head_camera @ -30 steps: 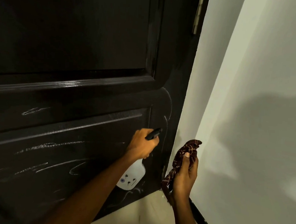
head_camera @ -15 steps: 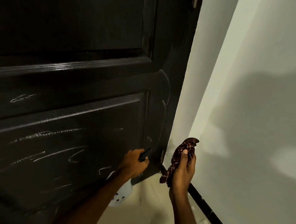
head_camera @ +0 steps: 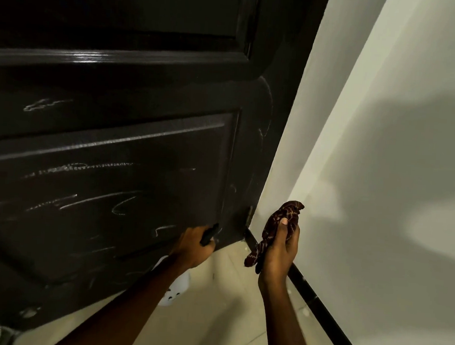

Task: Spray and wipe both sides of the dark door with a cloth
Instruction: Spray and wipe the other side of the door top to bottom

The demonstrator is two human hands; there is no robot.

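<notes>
The dark panelled door (head_camera: 120,143) fills the left and top of the view, its lower panel covered with pale chalk-like scribbles. My left hand (head_camera: 193,246) grips a white spray bottle (head_camera: 176,290) by its black trigger head, held low at the door's bottom right corner; my forearm hides most of the bottle. My right hand (head_camera: 280,247) holds a crumpled dark red patterned cloth (head_camera: 280,224) just right of the door's hinge edge, off the door surface.
A pale wall (head_camera: 383,156) runs along the right side, with a dark skirting strip (head_camera: 319,305) at its foot. Light tiled floor (head_camera: 210,319) lies below the door. A metal hinge (head_camera: 250,214) sits at the door's lower right edge.
My left hand has moved the spray bottle down from the middle of the lower panel to the door's bottom corner. My right hand with the cloth has stayed beside the hinge edge.
</notes>
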